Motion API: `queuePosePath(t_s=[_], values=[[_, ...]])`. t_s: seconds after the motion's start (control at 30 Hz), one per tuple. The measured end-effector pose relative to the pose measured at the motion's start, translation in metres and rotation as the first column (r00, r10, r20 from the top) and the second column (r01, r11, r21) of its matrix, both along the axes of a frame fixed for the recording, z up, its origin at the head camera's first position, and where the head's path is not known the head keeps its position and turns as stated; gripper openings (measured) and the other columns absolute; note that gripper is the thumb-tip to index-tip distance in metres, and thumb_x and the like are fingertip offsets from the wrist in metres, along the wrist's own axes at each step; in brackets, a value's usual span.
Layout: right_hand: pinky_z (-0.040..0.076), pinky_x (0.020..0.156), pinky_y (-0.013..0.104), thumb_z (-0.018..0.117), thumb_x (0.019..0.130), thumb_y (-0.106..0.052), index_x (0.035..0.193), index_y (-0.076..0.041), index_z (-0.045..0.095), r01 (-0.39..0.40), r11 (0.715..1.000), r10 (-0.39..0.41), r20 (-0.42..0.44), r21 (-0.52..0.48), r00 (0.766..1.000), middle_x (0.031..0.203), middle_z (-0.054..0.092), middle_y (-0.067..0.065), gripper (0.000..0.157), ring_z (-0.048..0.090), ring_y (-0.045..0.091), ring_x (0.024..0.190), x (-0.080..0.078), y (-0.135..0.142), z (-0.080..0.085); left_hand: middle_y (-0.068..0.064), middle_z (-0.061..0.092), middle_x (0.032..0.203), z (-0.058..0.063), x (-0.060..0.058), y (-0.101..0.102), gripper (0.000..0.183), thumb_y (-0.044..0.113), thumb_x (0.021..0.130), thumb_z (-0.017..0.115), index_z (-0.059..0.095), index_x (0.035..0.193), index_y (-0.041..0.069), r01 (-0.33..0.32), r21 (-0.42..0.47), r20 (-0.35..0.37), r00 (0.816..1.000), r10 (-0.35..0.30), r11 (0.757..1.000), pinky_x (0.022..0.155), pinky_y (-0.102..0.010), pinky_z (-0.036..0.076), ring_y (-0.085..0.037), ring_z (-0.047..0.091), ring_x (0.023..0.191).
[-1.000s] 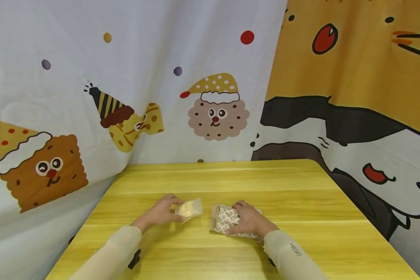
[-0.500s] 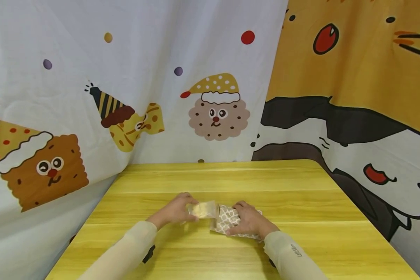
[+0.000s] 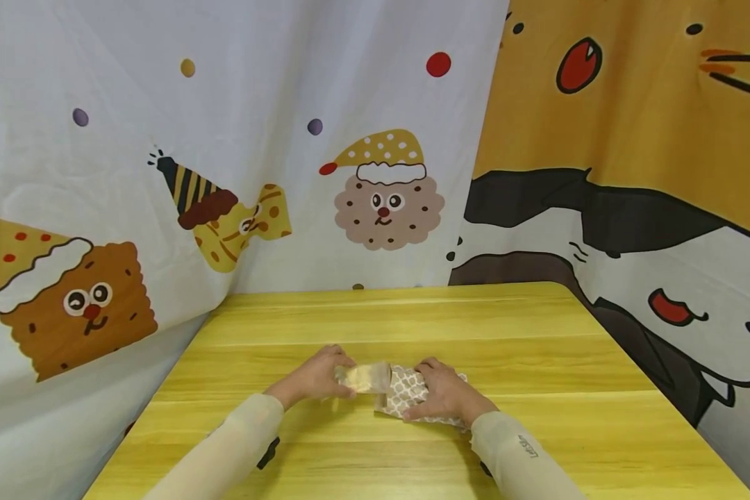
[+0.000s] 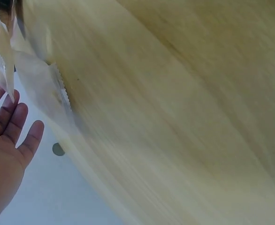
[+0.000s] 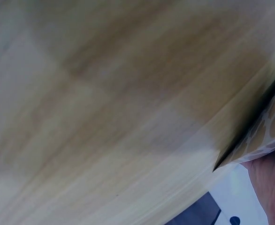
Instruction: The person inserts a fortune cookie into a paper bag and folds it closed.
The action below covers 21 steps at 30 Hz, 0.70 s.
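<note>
In the head view my left hand (image 3: 315,375) pinches the left end of a small translucent packet (image 3: 367,378) with pale yellow contents. The packet's right end meets the opening of a brown paper bag (image 3: 406,390) with a white lattice pattern; how far inside it reaches cannot be told. My right hand (image 3: 445,393) grips the bag from above, thumb on the near side, fingers over the far side. The left wrist view shows the packet's serrated clear edge (image 4: 60,86) beside the fingers. In the right wrist view only the bag's corner (image 5: 264,133) and a bit of wrist appear.
A yellow wood-grain table (image 3: 387,319) lies under both hands. Behind it hangs a white and orange curtain (image 3: 275,83) printed with cartoon figures.
My left hand has moved right with the packet, bringing it from a gap away up to the bag's opening. In the last half second it barely shifted. The right hand and bag stay in place.
</note>
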State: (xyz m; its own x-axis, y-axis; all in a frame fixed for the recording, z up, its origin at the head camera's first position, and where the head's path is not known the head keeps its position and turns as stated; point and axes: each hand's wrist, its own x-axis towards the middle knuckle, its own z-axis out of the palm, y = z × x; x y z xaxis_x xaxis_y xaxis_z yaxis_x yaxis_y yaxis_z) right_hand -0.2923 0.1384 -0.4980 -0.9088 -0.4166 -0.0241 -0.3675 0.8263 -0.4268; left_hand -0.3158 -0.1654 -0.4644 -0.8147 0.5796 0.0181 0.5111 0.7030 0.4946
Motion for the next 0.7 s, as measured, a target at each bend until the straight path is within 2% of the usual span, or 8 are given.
queuePosePath(t_s=[0.2,0.43,0.57,0.7], values=[[0.042,0.1,0.056,0.078,0.068,-0.07,0.143,-0.002,0.048,-0.009,1.0,0.009,-0.012,-0.001,1.0,0.143,0.043,0.016,0.106,0.044,0.042,0.128,0.0,0.0,0.0,-0.002,0.055,0.117,-0.005,-0.002,0.006,0.06,0.038,0.079,0.084,0.066,0.128,0.007,0.038,-0.043,-0.049,0.998,-0.04,0.998,0.091,-0.04,0.049,-0.02,0.051,0.108],[0.043,0.099,0.056,0.078,0.068,-0.07,0.142,-0.001,0.048,-0.004,1.0,0.004,0.0,-0.019,1.0,0.142,0.044,0.016,0.105,0.045,0.042,0.126,0.002,0.0,-0.001,0.006,0.055,0.106,-0.011,-0.005,0.031,0.062,0.041,0.078,0.084,0.067,0.127,0.008,0.1,-0.116,-0.131,0.985,-0.115,0.988,0.083,-0.028,0.047,-0.01,0.049,0.096],[0.043,0.099,0.056,0.078,0.068,-0.071,0.142,-0.002,0.048,0.005,1.0,-0.004,0.01,-0.02,1.0,0.143,0.044,0.015,0.106,0.045,0.041,0.127,0.002,-0.001,-0.001,0.003,0.057,0.111,-0.012,-0.003,0.039,0.066,0.041,0.078,0.083,0.064,0.131,0.006,0.108,-0.149,-0.161,0.978,-0.132,0.983,0.087,-0.032,0.047,-0.012,0.051,0.1],[0.042,0.1,0.056,0.077,0.067,-0.072,0.144,-0.002,0.047,0.008,1.0,-0.007,0.013,-0.013,1.0,0.144,0.042,0.016,0.108,0.044,0.042,0.128,0.001,-0.001,0.001,-0.006,0.058,0.126,-0.009,0.002,0.035,0.072,0.046,0.081,0.08,0.059,0.136,0.004,0.058,-0.135,-0.139,0.987,-0.077,0.989,0.101,-0.043,0.043,-0.023,0.053,0.116]])
